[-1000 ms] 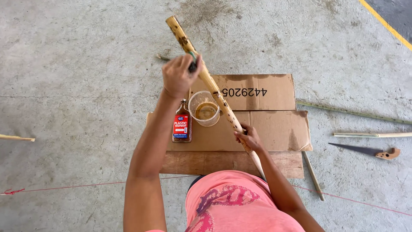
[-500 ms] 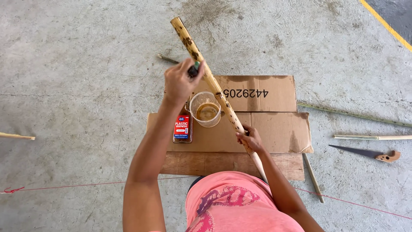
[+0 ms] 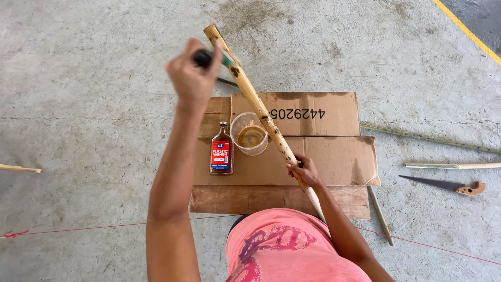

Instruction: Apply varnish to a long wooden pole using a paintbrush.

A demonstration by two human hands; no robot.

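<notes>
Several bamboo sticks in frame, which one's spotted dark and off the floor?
The thick bamboo pole, gripped low by the right hand, brushed near its top by the left hand. The thin sticks lie plain on the concrete.

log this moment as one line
left hand: holds brush on bamboo pole | right hand: grips pole | cup, bottle on cardboard

A small brown bottle (image 3: 222, 151) with a red label is standing on the cardboard (image 3: 334, 156) near its left edge. A hand saw (image 3: 443, 185) is lying on the floor (image 3: 78, 104) by the right edge, under two thin sticks (image 3: 449, 165).
</notes>
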